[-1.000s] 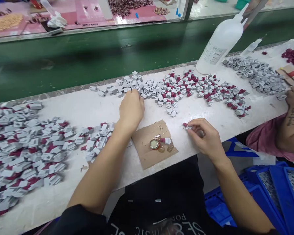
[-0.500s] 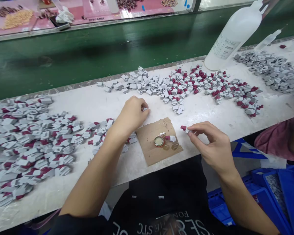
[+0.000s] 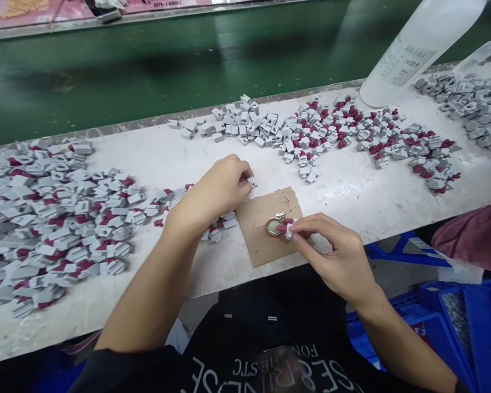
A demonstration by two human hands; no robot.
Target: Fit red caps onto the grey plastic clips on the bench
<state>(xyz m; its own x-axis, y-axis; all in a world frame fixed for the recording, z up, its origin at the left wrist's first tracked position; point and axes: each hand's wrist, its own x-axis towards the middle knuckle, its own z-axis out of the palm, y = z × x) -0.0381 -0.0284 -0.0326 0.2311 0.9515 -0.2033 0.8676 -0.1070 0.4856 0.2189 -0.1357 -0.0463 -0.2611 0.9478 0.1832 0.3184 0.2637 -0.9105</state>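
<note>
The right hand [image 3: 335, 254] rests low over a scrap of brown cardboard [image 3: 265, 240] on the white table [image 3: 167, 158], its thumb and forefinger closed on a small grey-and-maroon piece [image 3: 287, 228] that sits at the very tips of the fingers, touching or just above the rim of a little round metal cap [image 3: 274, 227] lying on the cardboard; the other fingers are loosely curled beneath. The left hand [image 3: 216, 191] lies just beyond the cardboard's far left corner, its fingers bent inward and pinching a small grey piece [image 3: 251, 182] that pokes out from the fingertips, right at the cardboard's edge. A few loose pieces lie under and beside the left wrist, and from there a broad heap of grey and maroon pieces [image 3: 65, 213] spreads away to the left. Across the far side of the table runs another band of pieces [image 3: 311, 134], plain grey at its left end and mixed with maroon toward the right, well apart from both hands. A large translucent bottle [image 3: 417, 49] stands at the far right of that band, with a further grey pile [image 3: 470, 106] beyond it. A green conveyor belt [image 3: 188, 60] runs past the table's far edge.
</note>
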